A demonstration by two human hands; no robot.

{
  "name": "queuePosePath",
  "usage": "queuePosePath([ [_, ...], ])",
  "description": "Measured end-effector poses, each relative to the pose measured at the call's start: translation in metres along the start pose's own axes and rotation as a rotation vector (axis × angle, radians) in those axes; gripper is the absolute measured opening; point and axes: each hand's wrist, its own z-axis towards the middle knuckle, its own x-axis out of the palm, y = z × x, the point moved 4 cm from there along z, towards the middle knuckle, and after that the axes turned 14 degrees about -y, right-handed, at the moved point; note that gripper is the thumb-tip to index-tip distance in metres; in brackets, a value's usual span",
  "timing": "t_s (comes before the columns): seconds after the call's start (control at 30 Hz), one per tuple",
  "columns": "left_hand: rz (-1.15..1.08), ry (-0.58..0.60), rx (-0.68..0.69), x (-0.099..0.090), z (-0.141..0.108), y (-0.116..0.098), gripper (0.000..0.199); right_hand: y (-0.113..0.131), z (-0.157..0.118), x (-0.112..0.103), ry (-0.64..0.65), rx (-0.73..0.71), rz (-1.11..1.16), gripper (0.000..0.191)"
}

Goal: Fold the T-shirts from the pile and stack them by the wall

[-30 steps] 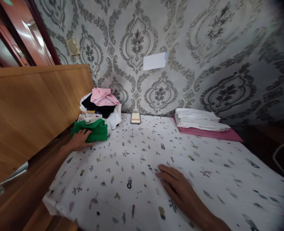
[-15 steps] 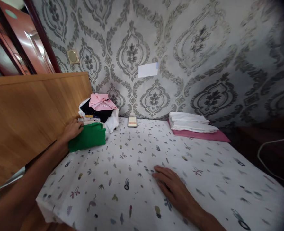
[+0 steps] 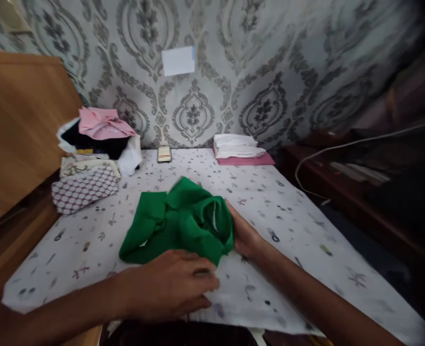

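A bunched green garment [image 3: 183,230] lies on the middle of the patterned white sheet [image 3: 133,298], with a fold opening at its right end. My right hand [image 3: 243,230] grips that right end; most of its fingers are hidden behind the cloth. Just in front of the garment's near edge is my left hand [image 3: 172,283], palm down, slightly blurred, its fingers apart and nothing seen in them.
Clothes are piled by the wooden headboard [image 3: 21,120]: a pink garment [image 3: 104,124] on top, a checked cloth [image 3: 86,189] lower down. Folded white cloths [image 3: 236,146] rest on a pink cloth [image 3: 248,159]. A small framed item [image 3: 164,154] stands near the wall.
The green garment has come from the left pile to the middle of the sheet, uncovering the checked cloth. My right hand now grips it; my left hand has moved right. The view has shifted right.
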Motion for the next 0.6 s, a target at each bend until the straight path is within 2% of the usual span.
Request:
queuePosePath([
  [0.07, -0.03, 0.043, -0.04, 0.014, -0.012, 0.009, 0.016, 0.0, -0.005, -0.012, -0.023, -0.02, 0.038, 0.054],
  [0.13, -0.015, -0.029, -0.138, 0.016, -0.023, 0.036, 0.021, 0.003, -0.009, -0.02, -0.014, -0.116, 0.023, 0.05],
  [0.2, 0.072, -0.158, -0.28, 0.011, -0.034, 0.07, 0.025, 0.006, -0.01, -0.025, -0.008, -0.228, -0.056, 0.042],
  [0.27, 0.226, -0.241, -0.462, 0.005, -0.044, 0.105, 0.025, 0.008, -0.008, -0.027, -0.018, -0.297, -0.144, 0.036],
  [0.37, 0.401, -0.193, -0.682, 0.0, -0.056, 0.143, 0.035, 0.006, 0.002, -0.028, -0.062, -0.273, -0.165, 0.033],
  [0.43, 0.412, -0.13, -0.765, -0.005, -0.06, 0.158, 0.026, 0.005, 0.01, -0.026, -0.098, -0.223, -0.149, 0.027],
  [0.5, 0.359, -0.134, -0.818, -0.017, -0.064, 0.168, 0.016, 0.009, 0.017, -0.024, -0.14, -0.199, -0.143, 0.021],
  [0.6, 0.144, -0.317, -0.893, -0.048, -0.079, 0.176, 0.019, 0.03, 0.019, -0.028, -0.186, -0.236, -0.114, 0.02],
])
